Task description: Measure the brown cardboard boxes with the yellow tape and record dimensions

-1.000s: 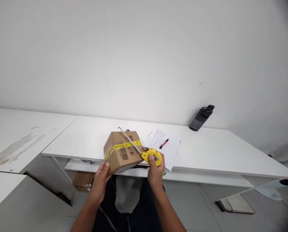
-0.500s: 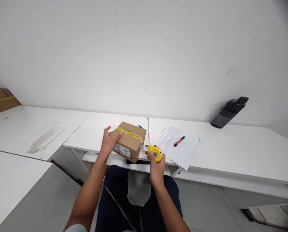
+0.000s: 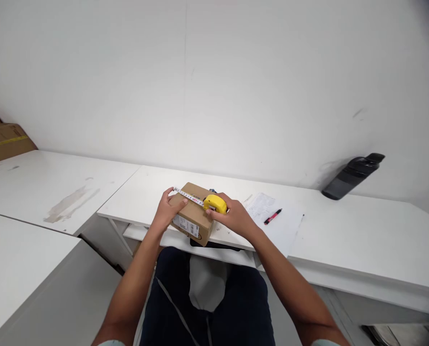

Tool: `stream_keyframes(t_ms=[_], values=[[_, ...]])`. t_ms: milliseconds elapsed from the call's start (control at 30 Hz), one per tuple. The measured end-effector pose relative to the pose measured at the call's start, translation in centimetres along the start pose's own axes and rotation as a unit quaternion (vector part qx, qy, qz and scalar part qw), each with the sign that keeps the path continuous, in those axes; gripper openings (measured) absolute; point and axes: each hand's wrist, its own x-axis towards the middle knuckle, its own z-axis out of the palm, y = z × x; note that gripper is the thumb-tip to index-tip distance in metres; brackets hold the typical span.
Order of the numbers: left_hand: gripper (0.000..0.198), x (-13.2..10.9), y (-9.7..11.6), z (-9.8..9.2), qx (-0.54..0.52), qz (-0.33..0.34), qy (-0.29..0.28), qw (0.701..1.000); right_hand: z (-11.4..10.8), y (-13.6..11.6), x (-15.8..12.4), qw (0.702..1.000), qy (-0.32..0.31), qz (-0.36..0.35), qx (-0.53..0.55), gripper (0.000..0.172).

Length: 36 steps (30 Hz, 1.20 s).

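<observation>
Handwriting (image 3: 263, 204) too small to read from here, cartons (image 3: 7, 142) cut off far left, box (image 3: 197, 214) partly behind the left hand (image 3: 166, 210)

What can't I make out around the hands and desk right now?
Tape blade: head view, figures too small to read.
Box underside: head view, hidden by its upper faces.
White label: head view, print too small.
Handwriting on papers: head view, too small.
Right hand: head view, some fingers hidden behind the tape measure.
Far carton: head view, cut off by the left edge.
</observation>
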Motion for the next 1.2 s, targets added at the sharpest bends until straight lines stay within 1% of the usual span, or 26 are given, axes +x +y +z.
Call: stream_keyframes(t_ms=[100, 200, 333, 433, 500, 600, 767, 967, 1100, 1200], values=[[0.08, -0.2, 0.1, 0.1, -0.015, 0.002, -0.01, 1.0, -0.7, -0.6, -0.1, 1.0, 0.006, -0.002, -0.005, 0.034], [0.071, -0.3, -0.1, 0.2, -0.058, -0.007, -0.008, 0.998, -1.1, -0.3, -0.4, 1.0, 0.015, -0.001, 0.003, 0.033], [0.076, -0.4, -0.3, 0.5, -0.112, -0.05, 0.005, 0.992, -0.8, 1.3, -0.9, 1.0, 0.012, 0.021, 0.02, 0.035], [0.076, -0.3, -0.2, 0.8, -0.119, -0.056, 0.015, 0.991, -0.2, 2.6, -1.4, 0.998, 0.012, 0.026, 0.052, 0.037], [0.074, -0.3, 0.1, 0.9, -0.108, -0.057, 0.027, 0.992, 0.2, 3.1, -1.7, 0.997, 0.025, 0.023, 0.064, 0.037], [0.072, -0.3, 0.6, 1.1, -0.087, -0.057, 0.03, 0.994, 0.4, 3.6, -2.1, 0.996, 0.042, 0.015, 0.072, 0.037], [0.073, -0.2, 1.0, 1.2, -0.084, -0.051, 0.016, 0.995, 0.0, 4.3, -2.2, 0.995, 0.052, -0.002, 0.082, 0.036], [0.075, 0.4, 0.8, 1.6, -0.078, -0.055, 0.008, 0.995, -0.6, 5.3, -2.9, 0.991, 0.063, 0.028, 0.112, 0.037], [0.076, 0.5, 0.7, 1.8, -0.081, -0.044, 0.0, 0.996, -0.4, 5.4, -3.5, 0.991, 0.073, 0.029, 0.11, 0.035], [0.075, 0.5, 0.8, 1.8, -0.08, -0.042, 0.005, 0.996, 0.1, 5.6, -3.6, 0.989, 0.085, 0.035, 0.116, 0.034]])
